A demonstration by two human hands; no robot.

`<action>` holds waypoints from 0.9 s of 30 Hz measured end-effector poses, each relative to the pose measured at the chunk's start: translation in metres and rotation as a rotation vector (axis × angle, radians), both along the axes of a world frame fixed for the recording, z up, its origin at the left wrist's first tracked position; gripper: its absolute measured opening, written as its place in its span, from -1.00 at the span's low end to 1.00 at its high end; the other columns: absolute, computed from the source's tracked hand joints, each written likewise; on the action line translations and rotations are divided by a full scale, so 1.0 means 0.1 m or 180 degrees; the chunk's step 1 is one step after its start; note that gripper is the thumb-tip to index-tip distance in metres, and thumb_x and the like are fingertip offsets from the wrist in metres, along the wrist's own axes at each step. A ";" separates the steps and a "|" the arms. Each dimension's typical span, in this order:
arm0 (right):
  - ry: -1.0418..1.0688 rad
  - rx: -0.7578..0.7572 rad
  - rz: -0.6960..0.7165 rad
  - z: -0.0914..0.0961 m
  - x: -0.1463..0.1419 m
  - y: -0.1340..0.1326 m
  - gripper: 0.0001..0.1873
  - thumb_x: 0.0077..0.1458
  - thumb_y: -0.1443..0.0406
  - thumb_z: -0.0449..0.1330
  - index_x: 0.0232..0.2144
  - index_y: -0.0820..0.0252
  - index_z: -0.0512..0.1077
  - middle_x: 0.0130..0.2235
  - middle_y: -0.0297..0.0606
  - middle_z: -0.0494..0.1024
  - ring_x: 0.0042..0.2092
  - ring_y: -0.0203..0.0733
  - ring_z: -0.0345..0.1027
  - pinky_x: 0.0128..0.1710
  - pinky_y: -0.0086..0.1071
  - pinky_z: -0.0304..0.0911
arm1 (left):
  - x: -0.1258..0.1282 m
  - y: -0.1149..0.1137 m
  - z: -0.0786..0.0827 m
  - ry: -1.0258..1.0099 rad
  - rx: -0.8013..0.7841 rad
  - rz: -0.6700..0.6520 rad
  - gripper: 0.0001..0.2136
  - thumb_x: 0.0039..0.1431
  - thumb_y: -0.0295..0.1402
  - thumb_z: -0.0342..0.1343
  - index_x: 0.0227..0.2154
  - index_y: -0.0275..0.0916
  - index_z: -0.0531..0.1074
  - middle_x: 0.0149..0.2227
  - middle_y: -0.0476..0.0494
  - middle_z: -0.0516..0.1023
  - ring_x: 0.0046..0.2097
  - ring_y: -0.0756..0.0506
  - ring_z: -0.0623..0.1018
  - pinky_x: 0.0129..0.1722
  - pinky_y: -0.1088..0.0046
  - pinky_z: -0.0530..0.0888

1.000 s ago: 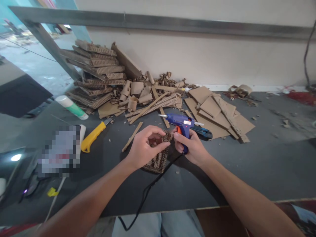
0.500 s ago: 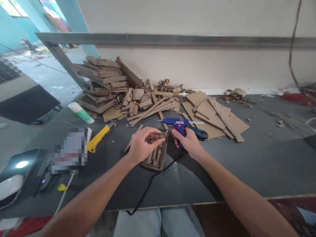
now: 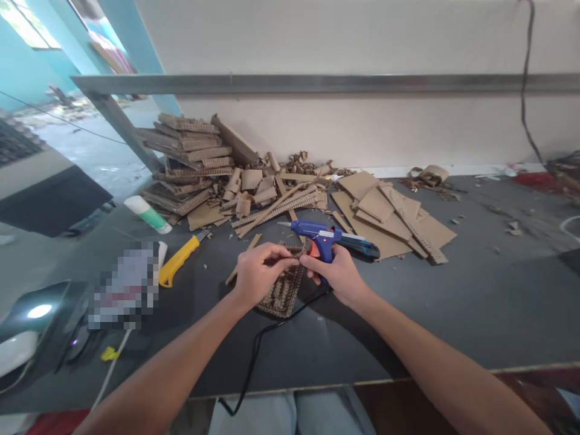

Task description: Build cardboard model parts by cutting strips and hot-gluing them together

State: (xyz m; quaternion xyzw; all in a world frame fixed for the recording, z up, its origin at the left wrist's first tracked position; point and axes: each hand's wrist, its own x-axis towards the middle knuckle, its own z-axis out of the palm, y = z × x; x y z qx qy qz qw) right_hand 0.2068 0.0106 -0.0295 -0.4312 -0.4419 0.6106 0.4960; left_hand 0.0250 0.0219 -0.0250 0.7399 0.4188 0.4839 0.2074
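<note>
My right hand is wrapped round the handle of a blue glue gun whose nozzle points left, its black cord trailing toward me. My left hand pinches the upper edge of a small flat piece built of corrugated cardboard strips lying on the dark grey table. The fingertips of both hands nearly meet over that piece, just below the gun.
Behind lie loose cardboard strips and rolls, a stack of corrugated sheets and flat cardboard pieces. A yellow utility knife, a white and green glue tube and a dark blue cutter lie nearby.
Both hands have drawn together over the cardboard piece; my left fingers have closed into a pinch on its edge. The glue gun has shifted a little left and lower.
</note>
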 end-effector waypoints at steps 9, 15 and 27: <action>0.0113 -0.0046 -0.0092 0.02 0.03 0.01 -0.57 -0.19 0.08 0.49 -0.47 0.23 0.42 -0.64 -0.44 0.38 -0.62 -0.39 0.20 -0.64 -0.49 0.18 | 0.03 -0.03 0.03 0.0040 -0.0196 -0.0384 -0.92 0.20 -0.34 0.24 -0.38 -0.23 0.54 -0.40 -0.05 0.62 -0.52 0.04 0.56 -0.50 0.56 0.54; 0.0069 -0.0069 0.0041 0.07 0.03 -0.01 -0.53 -0.22 0.03 0.49 -0.48 0.23 0.40 -0.70 -0.46 0.34 -0.66 -0.41 0.14 -0.66 -0.48 0.15 | 0.01 -0.01 0.11 0.0236 -0.0220 -0.0475 -0.95 0.18 -0.42 0.24 -0.40 -0.22 0.52 -0.37 -0.05 0.61 -0.40 0.01 0.58 -0.41 0.56 0.51; -0.0008 -0.0028 0.0044 0.04 0.05 0.00 -0.54 -0.19 0.04 0.48 -0.51 0.19 0.37 -0.69 -0.47 0.33 -0.65 -0.40 0.13 -0.66 -0.48 0.15 | -0.03 0.02 0.13 0.0053 -0.0791 -0.0889 -0.94 0.22 -0.36 0.18 -0.35 -0.21 0.51 -0.42 -0.04 0.54 -0.54 0.05 0.51 -0.51 0.56 0.50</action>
